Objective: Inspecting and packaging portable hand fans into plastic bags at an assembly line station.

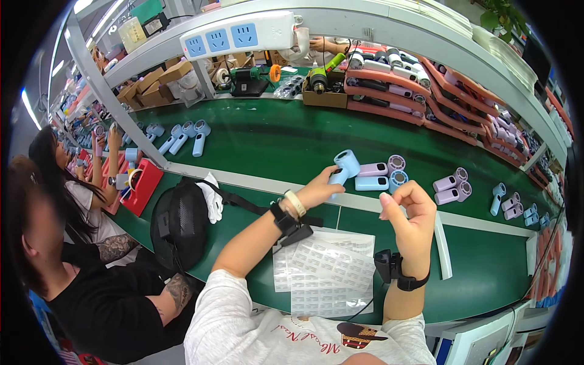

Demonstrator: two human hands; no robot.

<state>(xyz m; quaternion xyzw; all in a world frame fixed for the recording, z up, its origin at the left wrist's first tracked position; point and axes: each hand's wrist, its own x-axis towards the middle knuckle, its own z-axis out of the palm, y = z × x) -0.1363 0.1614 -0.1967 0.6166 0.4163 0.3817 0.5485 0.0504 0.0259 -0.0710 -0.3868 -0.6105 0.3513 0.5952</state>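
My left hand (pixel 313 192) is closed around the handle of a light blue handheld fan (pixel 347 162), held over the near edge of the green conveyor with its round head pointing away. To the right of it, my right hand (pixel 411 219) is raised with fingers curled and thumb close to them; anything pinched there is too small to make out. Just beyond the hands, a purple fan (pixel 372 170) and a blue fan (pixel 371 184) lie side by side on the belt. Below my hands, overlapping sheets of small printed labels (pixel 331 274) rest on the green tabletop.
A black bag (pixel 176 225) and white cloth (pixel 212 198) sit left, beside a seated co-worker (pixel 103 292). More fans (pixel 453 187) lie along the belt (pixel 261 134). Pink trays (pixel 383 91) are stacked at the back. A white power strip (pixel 237 38) hangs overhead. A white strip (pixel 443 246) lies right.
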